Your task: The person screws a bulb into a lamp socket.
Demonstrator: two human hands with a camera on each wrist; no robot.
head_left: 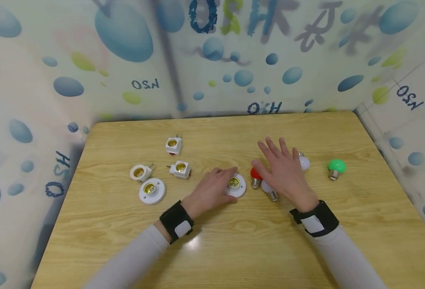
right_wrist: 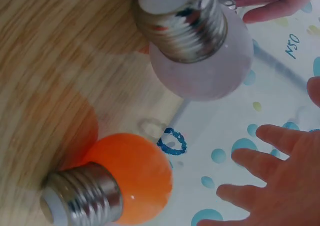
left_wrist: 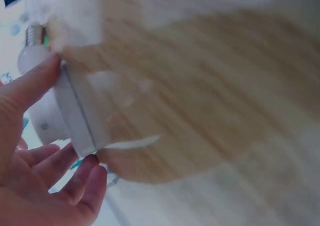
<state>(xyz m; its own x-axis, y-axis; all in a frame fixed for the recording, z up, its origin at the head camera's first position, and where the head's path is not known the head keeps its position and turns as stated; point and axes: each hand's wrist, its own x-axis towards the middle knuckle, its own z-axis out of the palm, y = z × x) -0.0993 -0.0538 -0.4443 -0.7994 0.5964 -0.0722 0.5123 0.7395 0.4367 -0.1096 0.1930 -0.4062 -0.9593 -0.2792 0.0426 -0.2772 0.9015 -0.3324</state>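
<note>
My left hand [head_left: 212, 188] holds a round white lamp socket [head_left: 238, 190] by its rim. In the left wrist view, the thumb is on one edge of the socket base [left_wrist: 75, 105] and the fingers are on the opposite edge. My right hand [head_left: 286, 172] is spread above the bulbs, its fingers straight and holding nothing. Below and left of it lie a red bulb [head_left: 256, 173] and a white bulb [head_left: 265, 187]. Another white bulb [head_left: 305, 163] is partly hidden behind the right hand. In the right wrist view, a white bulb [right_wrist: 220, 75] and an orange-looking bulb [right_wrist: 137, 176] appear close.
At the left of the wooden table [head_left: 100, 237] stand another round socket [head_left: 152, 192], a round plug-in socket [head_left: 140, 172] and two square plug-in sockets [head_left: 174, 145]. A green bulb [head_left: 337, 165] lies at the right. A patterned wall [head_left: 125, 100] rises behind.
</note>
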